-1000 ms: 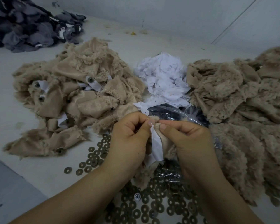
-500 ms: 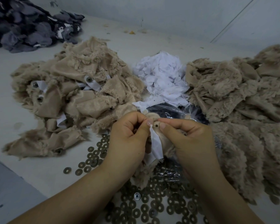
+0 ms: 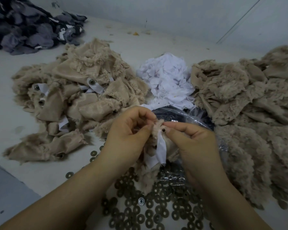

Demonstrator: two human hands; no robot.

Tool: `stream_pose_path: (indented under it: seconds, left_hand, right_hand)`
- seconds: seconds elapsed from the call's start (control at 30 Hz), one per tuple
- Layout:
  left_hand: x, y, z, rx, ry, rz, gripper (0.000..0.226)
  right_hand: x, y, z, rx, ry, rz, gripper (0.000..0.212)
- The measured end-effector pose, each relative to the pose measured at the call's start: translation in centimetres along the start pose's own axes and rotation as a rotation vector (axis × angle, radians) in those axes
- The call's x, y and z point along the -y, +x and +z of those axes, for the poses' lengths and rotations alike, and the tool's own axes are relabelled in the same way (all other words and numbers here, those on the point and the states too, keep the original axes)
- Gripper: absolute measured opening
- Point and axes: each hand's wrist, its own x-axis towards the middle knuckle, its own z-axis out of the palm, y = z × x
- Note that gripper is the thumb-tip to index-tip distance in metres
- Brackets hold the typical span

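The small beige plush fabric piece (image 3: 158,126), with a white cloth strip (image 3: 161,149) hanging from it, is held up between both hands above scattered dark metal washers (image 3: 149,213). The left hand (image 3: 128,136) pinches its furry top edge. The right hand (image 3: 195,143) pinches it beside a small dark round stud (image 3: 163,130). It looks light, limp and fluffy, so it is probably best gripped tightly with the fingertips close to the stud.
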Motion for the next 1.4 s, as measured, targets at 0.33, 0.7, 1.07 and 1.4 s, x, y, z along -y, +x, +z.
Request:
stream_pose_path:
  seconds: [0.33,0.7,1.07,1.4]
  left_hand:
    - [-1.6,1.4,-2.3,0.438,0.261,0.220,0.017]
    - [-1.6,1.1,-1.6,0.160,0.071,0.116,0.014]
    - [-0.8,1.0,-1.2,0.095,-0.139,-0.050,0.011]
    - [-1.0,1.0,-1.4,0.149,-0.204,-0.211,0.016]
  right_hand:
    - [0.5,0.0,-0.2,0.007,-0.028,-0.007,0.012]
    - [0.7,-0.1,-0.2,-0.041,-0.105,-0.013,0.009]
    - [1.0,-0.1,-0.2,-0.048,-0.117,-0.049,0.007]
    - [1.0,-0.2,-0.3,-0.085,-0.221,-0.157,0.012]
